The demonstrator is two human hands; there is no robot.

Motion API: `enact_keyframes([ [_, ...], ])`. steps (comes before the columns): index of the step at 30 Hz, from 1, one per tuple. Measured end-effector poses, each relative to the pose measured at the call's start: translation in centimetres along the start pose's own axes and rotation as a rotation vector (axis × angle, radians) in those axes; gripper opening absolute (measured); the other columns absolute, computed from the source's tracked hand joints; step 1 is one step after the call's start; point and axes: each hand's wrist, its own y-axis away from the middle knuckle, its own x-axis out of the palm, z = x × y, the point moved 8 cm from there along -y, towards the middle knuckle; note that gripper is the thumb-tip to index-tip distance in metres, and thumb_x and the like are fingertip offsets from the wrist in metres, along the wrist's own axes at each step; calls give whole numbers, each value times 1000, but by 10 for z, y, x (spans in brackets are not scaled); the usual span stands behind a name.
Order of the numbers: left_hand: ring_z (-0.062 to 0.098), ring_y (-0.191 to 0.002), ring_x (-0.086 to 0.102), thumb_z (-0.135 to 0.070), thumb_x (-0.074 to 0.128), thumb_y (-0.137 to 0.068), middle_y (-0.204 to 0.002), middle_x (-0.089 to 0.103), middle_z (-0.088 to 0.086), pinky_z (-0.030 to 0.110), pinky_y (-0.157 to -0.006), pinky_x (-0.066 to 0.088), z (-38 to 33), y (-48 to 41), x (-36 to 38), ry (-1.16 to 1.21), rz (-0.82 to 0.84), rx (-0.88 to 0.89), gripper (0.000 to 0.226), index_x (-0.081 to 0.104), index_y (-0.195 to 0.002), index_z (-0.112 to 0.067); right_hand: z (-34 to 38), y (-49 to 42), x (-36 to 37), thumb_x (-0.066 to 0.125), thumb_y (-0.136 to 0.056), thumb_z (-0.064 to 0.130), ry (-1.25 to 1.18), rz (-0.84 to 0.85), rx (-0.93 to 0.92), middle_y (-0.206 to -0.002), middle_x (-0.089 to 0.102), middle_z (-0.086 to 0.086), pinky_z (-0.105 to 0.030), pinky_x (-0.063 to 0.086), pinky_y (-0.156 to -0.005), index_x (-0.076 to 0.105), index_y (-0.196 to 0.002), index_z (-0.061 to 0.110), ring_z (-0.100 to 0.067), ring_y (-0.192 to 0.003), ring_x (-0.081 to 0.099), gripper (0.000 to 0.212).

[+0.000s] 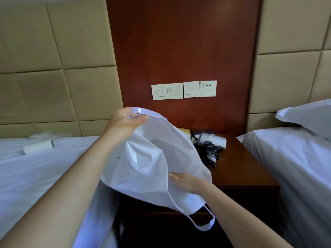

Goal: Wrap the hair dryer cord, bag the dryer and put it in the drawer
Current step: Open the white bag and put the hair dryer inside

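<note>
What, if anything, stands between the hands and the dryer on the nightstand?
Only the bag, gripped at its top by the left hand, with the right hand flat on it. It hides the left part of the nightstand. The dryer lies clear beyond its right edge, with the cord bundled in front.

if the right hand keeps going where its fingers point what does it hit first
The white bag. The right hand points left and up, its fingers lying against the bag's side, so it would likely push straight into the plastic.
</note>
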Motion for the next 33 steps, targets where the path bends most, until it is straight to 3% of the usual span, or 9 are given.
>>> enact_keyframes([
  [7,17,-69,34,-35,59,-53,-75,41,4,30,-61,26,-33,-3,-36,-41,-136,87,33,54,-78,-14,-29,-57,-12,27,-58,97,118,84,-102,-151,17,30,-42,18,-116,18,-138,58,-8,-144,17,89],
  [9,17,-67,34,-38,62,-51,-72,39,5,30,-61,26,-39,-7,-40,-53,-107,110,38,50,-76,-12,26,5,-31,36,-79,77,146,21,-72,-150,19,22,-36,17,-117,20,-145,44,-12,-144,19,76],
  [12,17,-62,35,-37,68,-55,-69,38,-2,29,-56,26,-43,-7,-24,-190,112,151,39,49,-75,-10,82,37,-62,46,-95,40,-129,-42,-180,-155,23,2,-28,22,-112,19,-148,32,-15,-142,24,60],
  [16,17,-68,42,-23,73,-67,-72,46,-1,26,-56,31,-41,5,-3,-309,354,212,24,57,-80,-12,135,57,-95,52,-92,39,-189,-116,-368,-152,30,3,-25,25,-107,27,-146,34,-11,-141,27,60],
  [19,18,-77,50,-8,70,-77,-88,60,8,21,-63,38,-43,10,-3,-337,429,252,20,62,-95,-13,146,48,-104,57,-78,59,-11,-105,-355,-151,34,9,-37,25,-115,36,-141,36,-13,-138,32,71],
  [22,29,-90,59,-4,66,-82,-103,64,12,35,-78,47,-52,11,-5,-353,437,307,23,63,-102,-14,146,39,-106,61,-73,60,80,-95,-307,-149,35,7,-42,27,-114,30,-142,39,-18,-138,31,78],
  [25,32,-96,60,-4,66,-82,-102,65,8,41,-84,49,-58,7,-7,-348,425,335,26,63,-106,-15,150,46,-125,63,-83,47,22,-256,-304,-153,28,-1,-33,25,-112,18,-148,27,-21,-141,27,81],
  [29,28,-91,57,-15,72,-81,-101,63,10,34,-77,46,-54,1,-5,-382,445,340,28,60,-106,-11,156,55,-134,62,-86,40,19,-301,-392,-157,16,6,-29,25,-103,3,-148,37,-21,-142,21,85],
  [33,17,-75,50,-49,78,-62,-85,57,4,27,-64,37,-49,3,9,-304,489,276,54,63,-98,-11,143,59,-136,62,-84,46,95,-262,-351,-155,22,9,-32,26,-111,16,-146,43,-17,-142,25,77],
])
